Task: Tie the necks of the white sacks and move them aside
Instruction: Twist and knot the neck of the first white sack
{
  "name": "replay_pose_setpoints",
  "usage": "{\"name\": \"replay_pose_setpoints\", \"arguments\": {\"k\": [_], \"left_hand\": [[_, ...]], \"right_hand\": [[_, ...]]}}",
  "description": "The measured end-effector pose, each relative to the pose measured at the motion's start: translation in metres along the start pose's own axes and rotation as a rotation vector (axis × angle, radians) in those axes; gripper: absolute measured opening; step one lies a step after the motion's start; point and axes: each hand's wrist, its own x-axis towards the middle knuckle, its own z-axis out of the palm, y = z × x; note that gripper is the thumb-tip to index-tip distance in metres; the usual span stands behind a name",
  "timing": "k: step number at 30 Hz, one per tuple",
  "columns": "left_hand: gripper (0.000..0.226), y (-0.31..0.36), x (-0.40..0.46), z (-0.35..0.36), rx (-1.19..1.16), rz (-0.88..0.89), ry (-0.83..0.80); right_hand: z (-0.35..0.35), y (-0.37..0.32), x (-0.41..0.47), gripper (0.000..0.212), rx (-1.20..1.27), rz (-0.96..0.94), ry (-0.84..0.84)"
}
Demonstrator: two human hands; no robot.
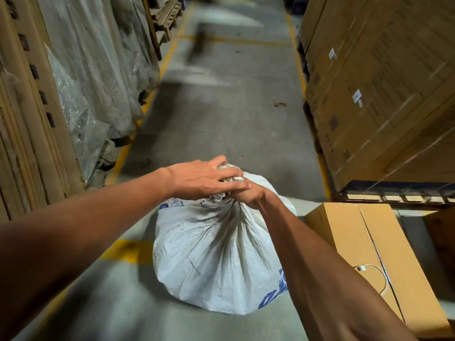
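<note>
Two hands meet on one white sack (216, 254) that stands on the concrete floor (221, 114). The left hand (204, 179) lies over the gathered neck (222, 193) with fingers curled on it; the right hand (248, 193) grips the neck from the side. One cardboard box (376, 254) lies just beside the sack.

grey concrete floor (221, 114) with yellow lines (170, 55) | stacked cardboard boxes (379, 82) on a pallet, right | one cardboard box (376, 247) on the floor, near right | plastic-wrapped goods (93, 65) and upright cardboard sheets (27, 124), left | wooden pallets (167, 16), far left | small debris (278, 103) mid-floor
</note>
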Motion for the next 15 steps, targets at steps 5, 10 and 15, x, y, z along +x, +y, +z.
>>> {"name": "replay_pose_setpoints", "arguments": {"k": [5, 10, 15], "left_hand": [[0.043, -0.011, 0.006, 0.008, -0.053, -0.069, 0.009], [0.045, -0.009, 0.019, 0.014, -0.242, -0.288, 0.009], [0.047, -0.001, 0.033, 0.014, -0.353, -0.560, -0.020]], "right_hand": [[0.016, 0.021, 0.006, 0.064, 0.334, 0.097, 0.190], [0.066, 0.031, -0.003, 0.091, 0.150, 0.117, 0.584], [0.109, 0.028, 0.008, 0.106, 0.104, 0.139, 0.932]]}}
